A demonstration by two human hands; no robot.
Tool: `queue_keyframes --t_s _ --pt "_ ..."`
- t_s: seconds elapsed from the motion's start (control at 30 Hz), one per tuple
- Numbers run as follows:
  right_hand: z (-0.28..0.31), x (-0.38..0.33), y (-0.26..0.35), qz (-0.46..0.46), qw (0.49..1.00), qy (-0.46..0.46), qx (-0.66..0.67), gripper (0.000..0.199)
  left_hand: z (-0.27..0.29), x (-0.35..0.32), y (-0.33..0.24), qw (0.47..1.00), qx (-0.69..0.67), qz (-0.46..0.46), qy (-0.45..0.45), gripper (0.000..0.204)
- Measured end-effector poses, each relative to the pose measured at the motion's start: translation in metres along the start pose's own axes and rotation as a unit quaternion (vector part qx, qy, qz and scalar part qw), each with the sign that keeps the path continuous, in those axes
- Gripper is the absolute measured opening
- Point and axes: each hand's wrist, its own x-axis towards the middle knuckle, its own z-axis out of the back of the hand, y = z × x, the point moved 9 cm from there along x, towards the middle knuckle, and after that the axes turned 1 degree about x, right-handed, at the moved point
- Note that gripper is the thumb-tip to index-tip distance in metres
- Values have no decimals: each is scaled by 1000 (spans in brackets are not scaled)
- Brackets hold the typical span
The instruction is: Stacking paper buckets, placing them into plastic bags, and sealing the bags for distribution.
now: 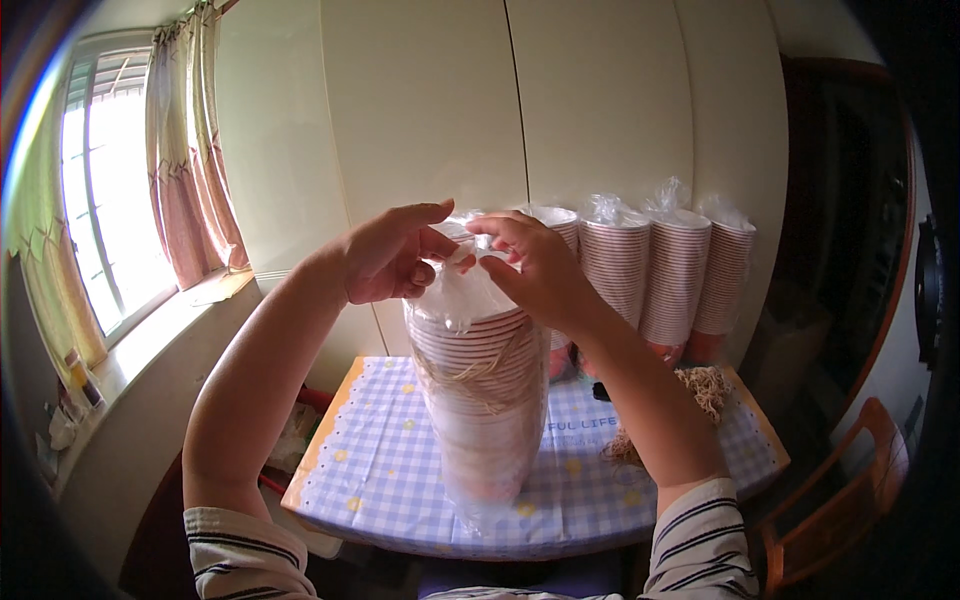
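Note:
A tall stack of white paper tubs (pixel 480 365) with reddish rim lines stands in front of me, wrapped in a clear plastic bag (pixel 465 295). Thin tan strings (pixel 470 375) lie across the side of the stack. At the bag's gathered top, my left hand (pixel 390 255) has its fingers curled in on the plastic, with the thumb raised. My right hand (pixel 540 268) meets it from the other side, fingers bent over the same bunched plastic. Both hands are closed, their fingertips nearly touching; the exact grip is partly hidden.
Several more bagged tub stacks (pixel 615 265) line the table's back right, against pale cabinet doors (pixel 420 110). A heap of tan strings (pixel 705 392) lies beside my right forearm on the blue checked tablecloth (pixel 370 450). A wooden chair (pixel 835 510) stands at the right, a curtained window (pixel 115 190) at the left.

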Motion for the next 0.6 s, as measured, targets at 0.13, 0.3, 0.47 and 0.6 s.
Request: queue_keyframes --t_s 0.13,0.3,0.47,0.6 --pt "-16 6 8 34 996 83 18 25 7 0 4 1000 -27 -2 4 52" --pt "-15 6 3 72 993 97 -19 20 7 2 8 1000 -22 -13 -12 52" --pt "-18 7 2 91 988 114 -45 18 17 14 23 995 -96 -10 -32 40" --pt "-19 6 2 116 984 129 -45 18 22 21 30 992 -117 -25 -47 32"
